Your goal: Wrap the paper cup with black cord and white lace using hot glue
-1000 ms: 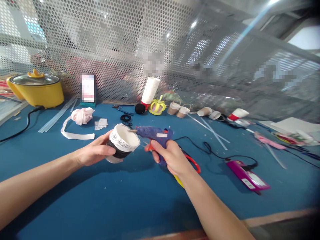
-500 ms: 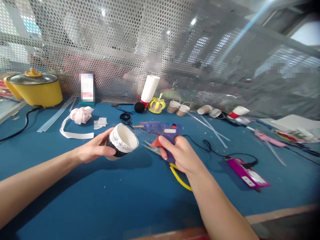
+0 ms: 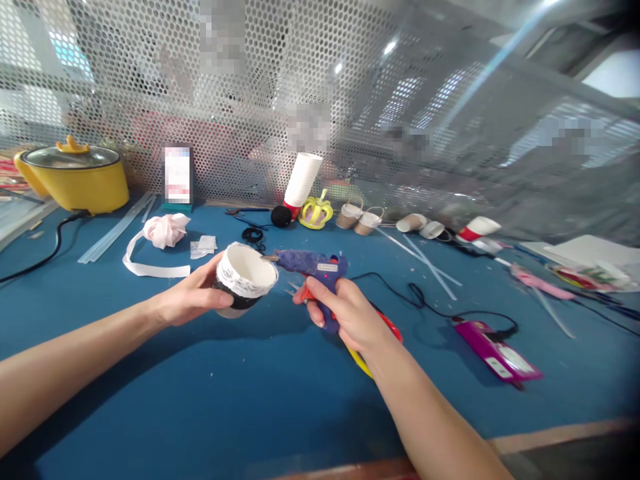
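My left hand (image 3: 193,293) is closed around a paper cup (image 3: 240,283) wrapped in white lace and a black band, its mouth tilted toward the right. In my right hand (image 3: 345,310) is a blue hot glue gun (image 3: 310,261), fingers wrapped about its handle and orange trigger. The metal nozzle sits at the cup's right rim; whether it touches cannot be made out. Scissors with yellow and red handles (image 3: 361,363) lie beneath my right hand, partly hidden by it.
Left: a yellow electric pot (image 3: 85,183), a ribbon roll (image 3: 165,231), a phone (image 3: 177,177) on a stand. Behind: stacked paper cups (image 3: 304,179), a yellow crown-shaped piece (image 3: 316,212), small cardboard buckets (image 3: 367,222). Right: a purple power strip (image 3: 495,350) with the black cord (image 3: 385,283).
My right hand has brought the glue gun left, so its nozzle is now at the cup's rim. More of the scissors' red handle shows. The cup has hardly moved.
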Demonstrator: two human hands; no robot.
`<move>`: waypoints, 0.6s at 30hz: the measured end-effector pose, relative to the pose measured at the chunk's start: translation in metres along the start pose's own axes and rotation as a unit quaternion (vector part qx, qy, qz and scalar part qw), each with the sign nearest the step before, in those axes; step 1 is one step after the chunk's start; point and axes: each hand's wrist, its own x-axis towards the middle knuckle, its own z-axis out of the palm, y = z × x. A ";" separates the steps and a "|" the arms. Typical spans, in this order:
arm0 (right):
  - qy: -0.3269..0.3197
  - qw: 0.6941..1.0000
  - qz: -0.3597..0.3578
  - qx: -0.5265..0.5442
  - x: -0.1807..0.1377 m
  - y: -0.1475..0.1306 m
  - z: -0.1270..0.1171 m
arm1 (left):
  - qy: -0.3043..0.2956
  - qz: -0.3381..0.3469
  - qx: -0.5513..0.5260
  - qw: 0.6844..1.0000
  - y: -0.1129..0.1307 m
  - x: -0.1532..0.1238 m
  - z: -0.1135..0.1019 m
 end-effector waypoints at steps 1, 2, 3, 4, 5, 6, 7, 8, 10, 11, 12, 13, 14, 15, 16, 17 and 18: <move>0.009 0.999 -0.010 -0.031 0.000 0.000 -0.001 | 0.003 -0.005 0.006 1.000 0.000 0.000 0.000; 0.021 0.997 -0.019 -0.066 -0.001 0.000 -0.002 | 0.005 -0.009 0.013 1.000 0.000 0.000 -0.001; 0.034 0.994 -0.027 -0.104 -0.002 0.000 -0.002 | 0.008 -0.010 0.021 1.000 -0.001 0.000 -0.001; 0.048 0.988 -0.035 -0.141 -0.003 -0.001 -0.003 | 0.010 -0.011 0.031 0.999 -0.001 0.000 -0.001; 0.061 0.982 -0.042 -0.175 -0.003 -0.002 -0.003 | 0.013 -0.009 0.044 0.999 -0.001 0.000 -0.001; 0.071 0.975 -0.049 -0.204 -0.004 -0.002 -0.003 | 0.017 -0.006 0.057 0.998 -0.001 0.001 -0.001; 0.078 0.970 -0.056 -0.225 -0.005 -0.003 -0.003 | 0.021 -0.005 0.072 0.997 -0.001 0.001 -0.001; 0.081 0.965 -0.062 -0.241 -0.005 -0.004 -0.003 | 0.023 -0.006 0.086 0.996 -0.001 0.002 -0.001; 0.078 0.960 -0.070 -0.261 -0.006 -0.005 -0.004 | 0.026 -0.013 0.110 0.994 0.000 0.003 -0.001; 0.074 0.959 -0.070 -0.263 -0.006 -0.006 -0.004 | 0.028 -0.018 0.118 0.992 0.000 0.003 -0.001; 0.071 0.961 -0.067 -0.261 -0.006 -0.007 -0.004 | 0.028 -0.022 0.125 0.992 0.000 0.003 -0.002; 0.067 0.963 -0.062 -0.253 -0.006 -0.008 -0.005 | 0.028 -0.024 0.130 0.991 0.001 0.004 -0.002; 0.065 0.966 -0.056 -0.244 -0.007 -0.009 -0.005 | 0.027 -0.023 0.133 0.990 0.001 0.004 -0.002; 0.064 0.969 -0.052 -0.234 -0.007 -0.010 -0.005 | 0.025 -0.022 0.137 0.990 0.001 0.004 -0.002; 0.065 0.971 -0.047 -0.226 -0.007 -0.011 -0.005 | 0.021 -0.023 0.139 0.990 0.002 0.004 -0.003; 0.066 0.972 -0.044 -0.220 -0.007 -0.012 -0.006 | 0.016 -0.025 0.141 0.990 0.002 0.004 -0.003; 0.066 0.973 -0.042 -0.215 -0.007 -0.012 -0.006 | 0.013 -0.027 0.141 0.990 0.002 0.004 -0.003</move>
